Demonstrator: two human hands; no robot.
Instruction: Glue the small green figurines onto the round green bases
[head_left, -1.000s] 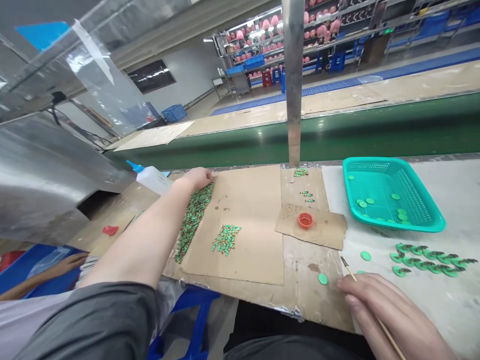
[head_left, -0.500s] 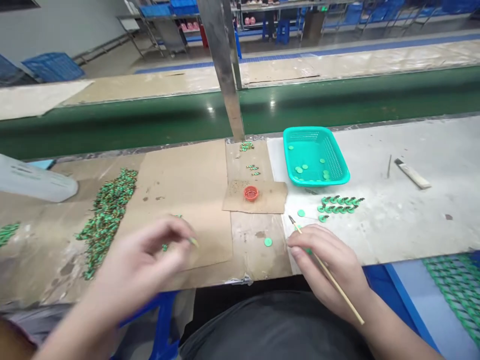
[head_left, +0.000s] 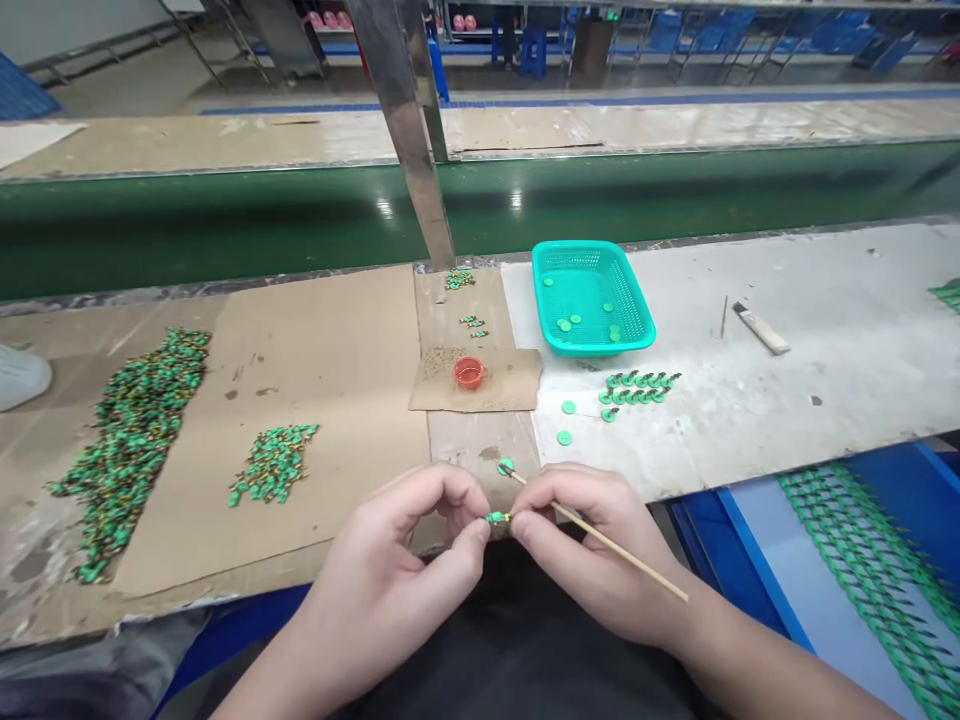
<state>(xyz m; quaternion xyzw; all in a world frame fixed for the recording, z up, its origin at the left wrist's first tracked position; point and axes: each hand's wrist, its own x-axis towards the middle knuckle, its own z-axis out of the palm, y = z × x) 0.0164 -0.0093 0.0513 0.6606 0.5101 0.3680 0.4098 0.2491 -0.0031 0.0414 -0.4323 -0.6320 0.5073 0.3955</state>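
In front of my body, my left hand (head_left: 409,560) pinches a small green figure piece with a yellow end (head_left: 496,517) between thumb and fingers. My right hand (head_left: 592,540) is closed around a thin wooden-handled paintbrush (head_left: 637,564), and its fingertips meet the yellow end of that piece. Just beyond the brush's dark tip lies a flat green disc (head_left: 502,466). Two more, a nearer disc (head_left: 564,438) and a farther disc (head_left: 568,407), rest on the pale sheet. A small red cup (head_left: 468,373) stands on a cardboard scrap (head_left: 517,385).
At left are a large pile of green-brown pieces (head_left: 142,430) and a smaller pile (head_left: 274,462). A turquoise basket (head_left: 594,349) holds several discs. Discs with dark pieces (head_left: 637,390) stand in rows. A flat brush (head_left: 761,330) lies right; a metal post (head_left: 420,180) rises behind.
My left hand has moved right, bringing the small piece to my right fingertips. My right hand, still with the brush, has come in left to meet it. The view has shifted right.
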